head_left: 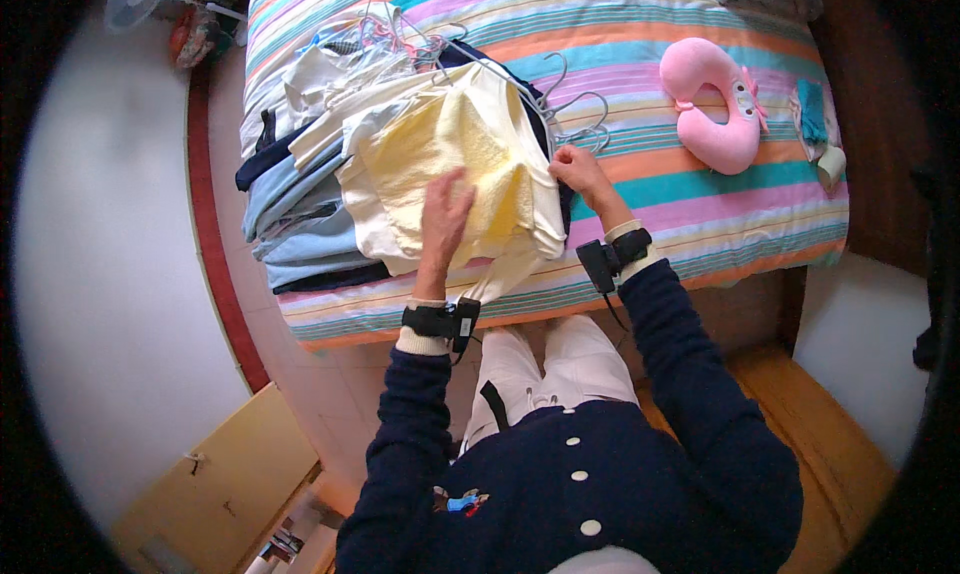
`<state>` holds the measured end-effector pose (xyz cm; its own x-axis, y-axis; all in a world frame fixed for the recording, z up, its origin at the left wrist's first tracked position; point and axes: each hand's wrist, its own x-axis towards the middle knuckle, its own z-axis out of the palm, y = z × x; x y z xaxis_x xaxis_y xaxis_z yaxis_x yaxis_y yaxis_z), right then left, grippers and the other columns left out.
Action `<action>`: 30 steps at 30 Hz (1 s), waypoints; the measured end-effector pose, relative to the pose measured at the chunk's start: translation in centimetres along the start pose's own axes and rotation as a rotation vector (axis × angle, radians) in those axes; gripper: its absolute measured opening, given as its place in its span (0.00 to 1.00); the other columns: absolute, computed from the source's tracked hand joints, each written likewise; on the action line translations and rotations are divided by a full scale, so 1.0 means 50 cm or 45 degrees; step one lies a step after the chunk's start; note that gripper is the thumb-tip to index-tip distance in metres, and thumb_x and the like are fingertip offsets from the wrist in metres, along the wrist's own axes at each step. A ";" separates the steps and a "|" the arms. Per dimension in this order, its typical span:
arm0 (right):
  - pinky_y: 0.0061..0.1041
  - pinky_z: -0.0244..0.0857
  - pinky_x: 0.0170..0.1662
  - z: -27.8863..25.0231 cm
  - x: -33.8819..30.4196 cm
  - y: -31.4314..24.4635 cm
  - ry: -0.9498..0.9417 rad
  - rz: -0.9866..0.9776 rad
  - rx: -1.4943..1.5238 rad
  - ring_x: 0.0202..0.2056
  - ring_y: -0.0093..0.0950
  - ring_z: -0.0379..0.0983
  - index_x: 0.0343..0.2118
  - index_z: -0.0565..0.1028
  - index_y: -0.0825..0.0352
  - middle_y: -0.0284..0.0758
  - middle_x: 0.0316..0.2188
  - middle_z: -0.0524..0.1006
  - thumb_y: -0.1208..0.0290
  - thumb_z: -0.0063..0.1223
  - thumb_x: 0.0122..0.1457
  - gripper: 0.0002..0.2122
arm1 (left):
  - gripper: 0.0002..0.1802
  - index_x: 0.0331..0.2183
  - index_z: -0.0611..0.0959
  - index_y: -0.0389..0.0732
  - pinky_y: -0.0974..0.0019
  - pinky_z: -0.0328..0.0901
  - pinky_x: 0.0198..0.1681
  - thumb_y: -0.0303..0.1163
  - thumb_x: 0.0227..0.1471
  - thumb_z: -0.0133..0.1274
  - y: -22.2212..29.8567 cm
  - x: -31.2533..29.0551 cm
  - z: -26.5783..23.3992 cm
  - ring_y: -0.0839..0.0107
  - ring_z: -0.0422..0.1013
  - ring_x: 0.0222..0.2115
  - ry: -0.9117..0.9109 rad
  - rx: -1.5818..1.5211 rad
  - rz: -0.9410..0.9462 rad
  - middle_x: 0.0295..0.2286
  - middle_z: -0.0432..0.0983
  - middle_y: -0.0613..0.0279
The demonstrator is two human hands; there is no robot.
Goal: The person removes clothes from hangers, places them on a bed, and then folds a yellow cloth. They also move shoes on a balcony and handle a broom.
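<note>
A pale yellow fleecy top (480,144) lies spread over a pile of clothes on the bed. Over its lower middle is my left hand (443,219), fingers apart and holding nothing. Whether its palm touches the cloth is hard to make out. My right hand (582,174) is closed at the top's right edge, its fingertips pinching the cloth there. Beneath and to the left lie folded light blue jeans (300,194) and white clothes (330,84). Dark cloth shows under the top's right side.
Grey hangers (585,124) lie right of the top, and more hangers (395,39) rest at the pile's far end. On the striped bedspread (640,209) sit a pink neck pillow (710,104) and a blue cloth (811,112). A white wall (110,224) stands at left.
</note>
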<state>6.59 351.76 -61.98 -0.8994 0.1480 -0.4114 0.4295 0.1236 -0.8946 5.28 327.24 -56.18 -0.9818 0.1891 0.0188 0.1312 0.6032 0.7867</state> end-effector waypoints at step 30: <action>0.11 0.44 0.14 -0.018 -0.112 -0.172 -0.040 -0.083 0.787 0.14 0.10 0.51 0.53 0.61 0.61 0.21 0.18 0.60 0.73 0.44 0.57 0.19 | 0.33 0.50 0.68 0.35 0.72 0.64 0.39 0.32 0.40 0.58 0.047 0.057 -0.044 0.75 0.67 0.37 -0.438 -0.512 -0.517 0.41 0.70 0.57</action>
<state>8.04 350.76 -51.83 -0.9281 0.1291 -0.3491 0.2555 -0.4613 -0.8497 2.47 327.48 -52.90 -0.8339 0.2846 -0.4728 -0.3664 0.3551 0.8600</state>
